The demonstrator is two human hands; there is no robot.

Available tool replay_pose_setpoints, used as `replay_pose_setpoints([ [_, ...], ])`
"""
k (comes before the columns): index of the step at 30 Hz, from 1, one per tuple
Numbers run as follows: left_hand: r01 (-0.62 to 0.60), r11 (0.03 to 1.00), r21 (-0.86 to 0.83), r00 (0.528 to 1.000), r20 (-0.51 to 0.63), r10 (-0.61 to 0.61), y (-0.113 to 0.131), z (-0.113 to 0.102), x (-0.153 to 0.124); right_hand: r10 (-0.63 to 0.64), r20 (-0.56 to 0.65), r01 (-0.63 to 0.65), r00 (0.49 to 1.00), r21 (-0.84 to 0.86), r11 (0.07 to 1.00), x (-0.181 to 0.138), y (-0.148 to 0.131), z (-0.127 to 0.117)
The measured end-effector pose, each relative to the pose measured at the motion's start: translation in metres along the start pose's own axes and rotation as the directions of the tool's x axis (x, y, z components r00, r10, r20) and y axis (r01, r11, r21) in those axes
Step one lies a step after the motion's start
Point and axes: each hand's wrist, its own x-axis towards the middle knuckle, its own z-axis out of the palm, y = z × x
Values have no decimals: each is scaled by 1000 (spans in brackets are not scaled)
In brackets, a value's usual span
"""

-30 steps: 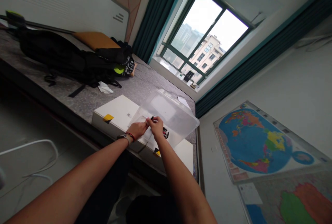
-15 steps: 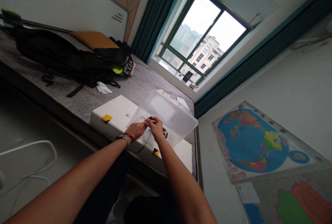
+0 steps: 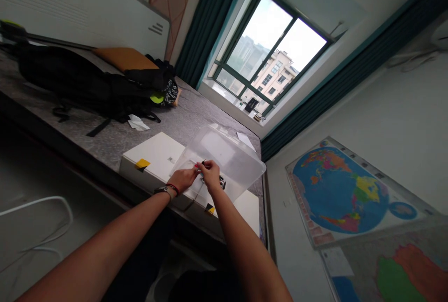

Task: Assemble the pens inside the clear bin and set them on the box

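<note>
Your left hand [image 3: 184, 179] and right hand [image 3: 211, 174] meet over the clear bin [image 3: 227, 157] on the white box [image 3: 154, 155], the fingertips of both pinched closed on a small thin item [image 3: 203, 162], too small to identify; held there, I think, so that a dropped piece lands inside.

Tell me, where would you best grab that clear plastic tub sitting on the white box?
By its rim, on two opposite sides, coming in sideways. The tub is wide and smooth-walled, so that out-turned lip looks the surest hold. The left hand and right hand work at its near edge, the right pinching a small dark thing, above the white box.
</note>
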Motion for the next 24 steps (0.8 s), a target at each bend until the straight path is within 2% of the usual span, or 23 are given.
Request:
replay_pose_setpoints([
  [2,2,1000,-8,1000,5,-2,0,-1,0,-12,25,10,1000,63,998,-2,-2,2],
  [6,9,1000,-6,1000,-5,-9,0,-1,0,-85,161,54,983,190,980,-4,-6,3],
  [9,1,1000,-1,1000,-8,-1,0,0,-1,-73,74,70,995,45,997,-3,-5,2],
  [11,-11,1000,-4,1000,-2,11,-1,1,-1,-41,-29,39,999,-83,996,-2,-5,2],
  [13,-16,1000,-1,1000,1,16,-1,1,0,-25,-69,16,997,-136,991,-2,-5,2],
  [17,-1,1000,12,1000,-10,1,-1,0,0,-86,100,83,991,32,996,-1,-5,1],
  [19,3,1000,17,1000,-21,-2,0,0,0,-111,147,100,983,83,992,0,-3,-1],
  [24,-6,1000,26,1000,-25,7,0,3,-1,-84,55,93,995,-167,982,5,-4,-11],
])
